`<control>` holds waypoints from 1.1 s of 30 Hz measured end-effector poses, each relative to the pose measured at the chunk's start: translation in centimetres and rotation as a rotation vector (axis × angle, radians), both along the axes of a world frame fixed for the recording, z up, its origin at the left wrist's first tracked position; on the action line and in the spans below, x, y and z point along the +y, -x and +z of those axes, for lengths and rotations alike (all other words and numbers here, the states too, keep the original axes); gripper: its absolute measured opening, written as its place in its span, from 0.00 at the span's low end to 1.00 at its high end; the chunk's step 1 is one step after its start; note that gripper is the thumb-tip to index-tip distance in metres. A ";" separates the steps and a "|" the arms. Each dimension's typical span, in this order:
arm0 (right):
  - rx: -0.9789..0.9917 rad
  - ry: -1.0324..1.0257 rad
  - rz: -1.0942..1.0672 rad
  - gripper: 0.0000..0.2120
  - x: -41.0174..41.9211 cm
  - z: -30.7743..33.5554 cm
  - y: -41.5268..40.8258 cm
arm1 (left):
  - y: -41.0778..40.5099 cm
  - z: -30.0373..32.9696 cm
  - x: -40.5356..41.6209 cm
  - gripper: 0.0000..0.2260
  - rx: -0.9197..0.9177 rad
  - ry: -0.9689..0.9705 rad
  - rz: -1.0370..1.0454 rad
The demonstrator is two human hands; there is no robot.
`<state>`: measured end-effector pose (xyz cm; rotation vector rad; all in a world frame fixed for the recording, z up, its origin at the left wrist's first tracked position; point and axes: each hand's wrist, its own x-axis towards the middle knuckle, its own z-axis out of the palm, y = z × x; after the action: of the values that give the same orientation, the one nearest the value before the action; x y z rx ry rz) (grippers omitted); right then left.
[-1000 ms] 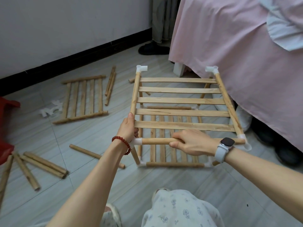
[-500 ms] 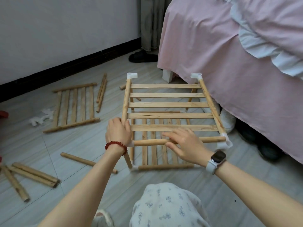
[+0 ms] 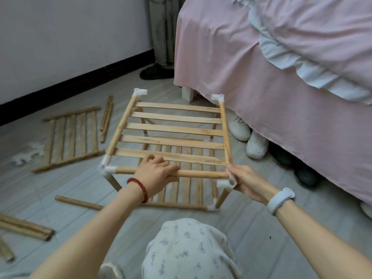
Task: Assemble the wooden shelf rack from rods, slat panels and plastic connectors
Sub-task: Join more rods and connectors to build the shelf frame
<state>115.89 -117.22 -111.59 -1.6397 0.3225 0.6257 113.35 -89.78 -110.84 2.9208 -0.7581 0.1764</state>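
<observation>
the left hand (image 3: 155, 174) lies over the front rod (image 3: 201, 174) of the rack (image 3: 173, 143), its fingers curled around it. the right hand (image 3: 246, 181) pinches the white connector (image 3: 225, 183) at the near right corner. the rack stands on the floor (image 3: 261, 228), with one slat panel up and one low. further left a loose panel (image 3: 72, 133) and rods (image 3: 26, 228) lie on the floor. behind stands a pink bed (image 3: 271, 87)

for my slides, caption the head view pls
Left hand grips the rack's front rod; right hand holds its corner connector.
</observation>
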 end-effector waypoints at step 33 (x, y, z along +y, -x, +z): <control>-1.302 0.926 1.190 0.18 24.3 2.7 1.0 | 4.2 2.9 12.1 0.20 0.555 0.926 1.069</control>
<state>114.93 -92.94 -108.85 -2.6790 -1.6313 0.0503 109.20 -77.69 -107.97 1.9748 0.7926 -0.1618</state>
